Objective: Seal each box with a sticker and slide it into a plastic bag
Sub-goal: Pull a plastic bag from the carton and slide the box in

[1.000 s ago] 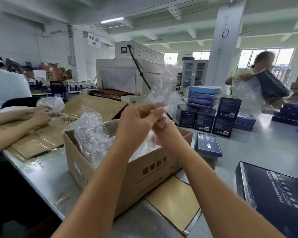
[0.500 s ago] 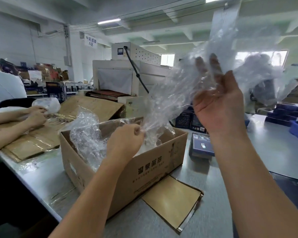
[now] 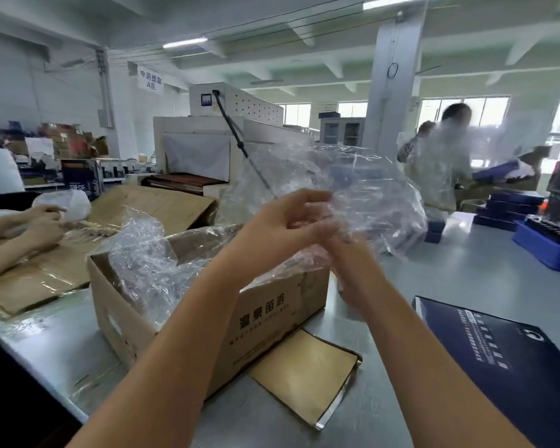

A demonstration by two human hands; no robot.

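Both hands are raised above the open cardboard carton (image 3: 272, 305), meeting near frame centre. Left hand (image 3: 282, 221): fingers curled, pinching the near edge of a clear plastic bag (image 3: 369, 192). The bag is crumpled and held in the air, billowing away from the hands toward 1 o'clock. Right hand (image 3: 348, 253) sits close against the left at its 4 o'clock, motion-blurred, with film draped over it; cannot tell whether it grips the bag. The carton stands on the grey table (image 3: 466, 279), with spare clear bags (image 3: 143, 253) spilling out at its 10 o'clock corner. A dark blue box (image 3: 505, 360) lies flat on the table at 4 o'clock from the carton, apart from both hands. A flat brown card (image 3: 307, 373) lies at the carton's 5 o'clock, just beside its base. Another person's hands (image 3: 42, 224) are at 9 o'clock, over flattened cardboard (image 3: 29, 286).
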